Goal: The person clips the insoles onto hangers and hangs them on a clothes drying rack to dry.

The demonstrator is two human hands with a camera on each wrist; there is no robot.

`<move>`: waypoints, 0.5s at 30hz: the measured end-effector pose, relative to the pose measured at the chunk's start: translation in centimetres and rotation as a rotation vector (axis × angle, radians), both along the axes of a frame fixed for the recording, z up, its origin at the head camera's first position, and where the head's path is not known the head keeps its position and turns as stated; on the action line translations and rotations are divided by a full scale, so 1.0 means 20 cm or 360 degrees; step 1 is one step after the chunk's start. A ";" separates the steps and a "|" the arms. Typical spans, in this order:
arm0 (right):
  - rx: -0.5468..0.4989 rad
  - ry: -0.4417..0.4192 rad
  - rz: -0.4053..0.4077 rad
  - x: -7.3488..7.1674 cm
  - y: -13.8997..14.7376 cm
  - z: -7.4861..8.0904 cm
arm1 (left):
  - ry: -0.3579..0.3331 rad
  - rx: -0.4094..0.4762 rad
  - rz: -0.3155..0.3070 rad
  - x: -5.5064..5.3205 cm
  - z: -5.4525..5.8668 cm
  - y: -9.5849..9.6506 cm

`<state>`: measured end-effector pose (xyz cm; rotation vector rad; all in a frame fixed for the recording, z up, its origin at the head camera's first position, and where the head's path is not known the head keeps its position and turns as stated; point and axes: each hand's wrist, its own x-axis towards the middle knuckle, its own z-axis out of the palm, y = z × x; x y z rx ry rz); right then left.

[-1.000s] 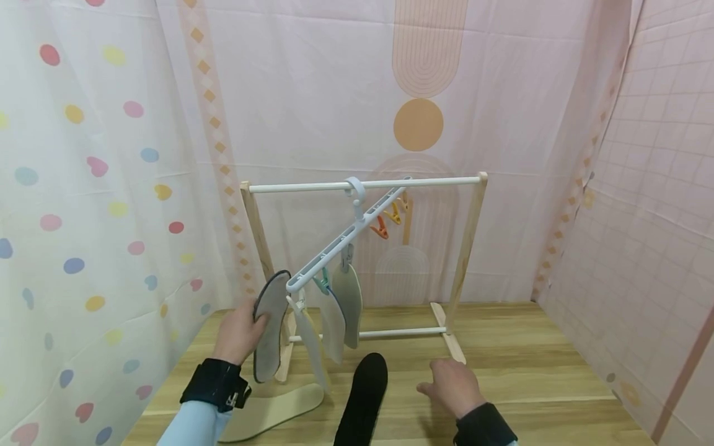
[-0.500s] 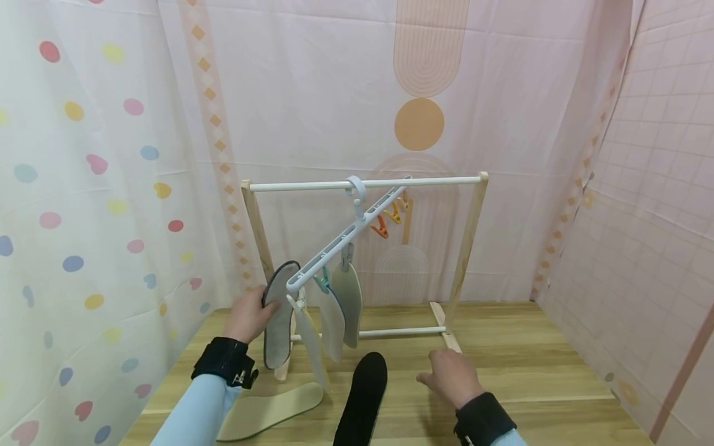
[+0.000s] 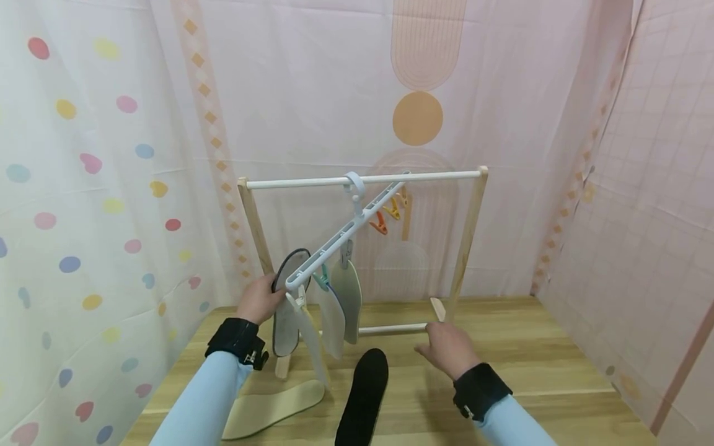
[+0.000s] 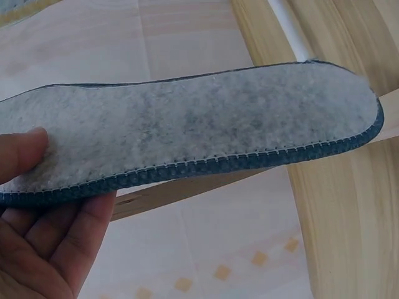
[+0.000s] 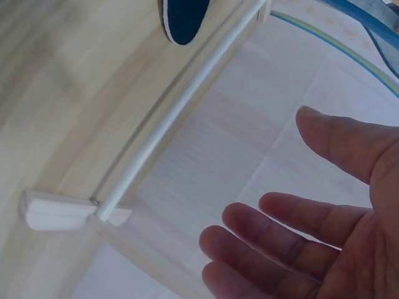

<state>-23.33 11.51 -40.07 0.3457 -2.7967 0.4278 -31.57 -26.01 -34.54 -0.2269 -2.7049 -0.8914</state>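
Observation:
My left hand (image 3: 261, 300) pinches a grey felt insole (image 4: 206, 118) with dark blue stitched edging, thumb on its face and fingers behind. In the head view this insole stands upright, partly behind the near end of a pale blue clip hanger (image 3: 329, 248). Several insoles hang from the hanger's clips, among them a white one (image 3: 332, 322) on a green clip (image 3: 322, 279) and a pale one (image 3: 347, 297) on a grey clip. My right hand (image 3: 449, 350) hovers over the table's right side, fingers relaxed and holding nothing, as its wrist view shows.
The hanger hooks over the top bar (image 3: 424, 176) of a wooden rack (image 3: 468, 248). Orange and yellow clips (image 3: 380, 223) hang at its far end. A cream insole (image 3: 273, 409) and a black insole (image 3: 362, 396) lie on the wooden table (image 3: 530, 371).
My left hand has moved right and up with the grey insole, bringing it behind the hanger's near end. My right hand has risen slightly.

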 end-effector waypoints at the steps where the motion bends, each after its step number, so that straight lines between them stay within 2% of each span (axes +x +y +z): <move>1: 0.0005 -0.0006 0.0001 -0.01 0.00 0.01 | 0.0005 -0.0001 -0.0003 -0.01 0.00 0.00; 9: 0.0076 0.0154 0.0020 -0.09 0.00 0.07 | -0.0006 0.0009 -0.0049 -0.08 0.02 0.04; 11: 0.0067 0.0159 0.0028 -0.11 0.00 0.10 | 0.0004 0.0022 -0.0075 -0.09 0.03 0.05; 15: -0.0028 0.0074 0.0022 -0.15 0.00 0.15 | 0.0004 0.0062 -0.0119 -0.11 0.04 0.06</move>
